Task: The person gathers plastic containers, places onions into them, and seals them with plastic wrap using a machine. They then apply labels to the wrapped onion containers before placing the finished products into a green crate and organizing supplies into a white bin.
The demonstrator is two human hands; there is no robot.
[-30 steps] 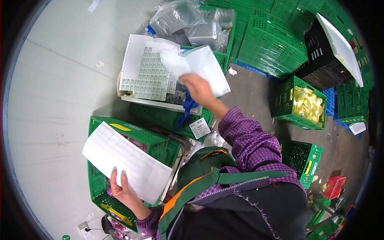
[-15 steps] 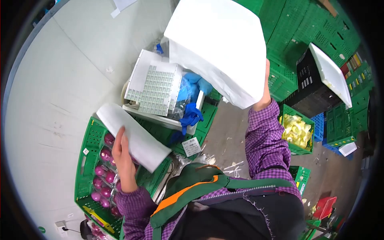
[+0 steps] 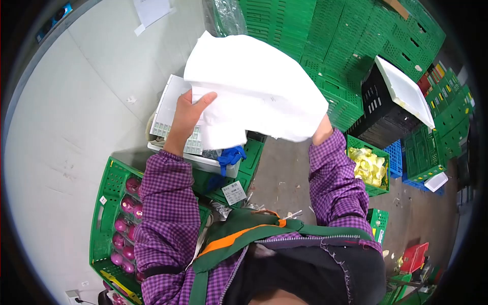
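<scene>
A large white paper sheet (image 3: 249, 66) hangs in front of me, bent and partly folded, with a loose flap at its lower left. My left hand (image 3: 189, 113) is closed on the sheet's left part, the thumb lying on the near face and most fingers tucked behind. At the lower right corner my right hand (image 3: 322, 131) grips the edge; its fingers are hidden behind the paper. Behind the sheet, a white box (image 3: 213, 165) carries printed label sheets (image 3: 168, 109) and blue gloves (image 3: 231, 157).
On the left stands a green crate (image 3: 101, 203) with packed red onions (image 3: 122, 223). Stacked green crates (image 3: 335, 40) fill the back. To the right are a black crate (image 3: 389, 96) with a white lid and a crate of yellowish leaves (image 3: 368, 165). A printed card (image 3: 234, 193) lies nearer me.
My left hand has moved up and right, from above the onion crate to the large sheet. The rolled paper over that crate is gone from there. The large sheet has tilted and lowered slightly.
</scene>
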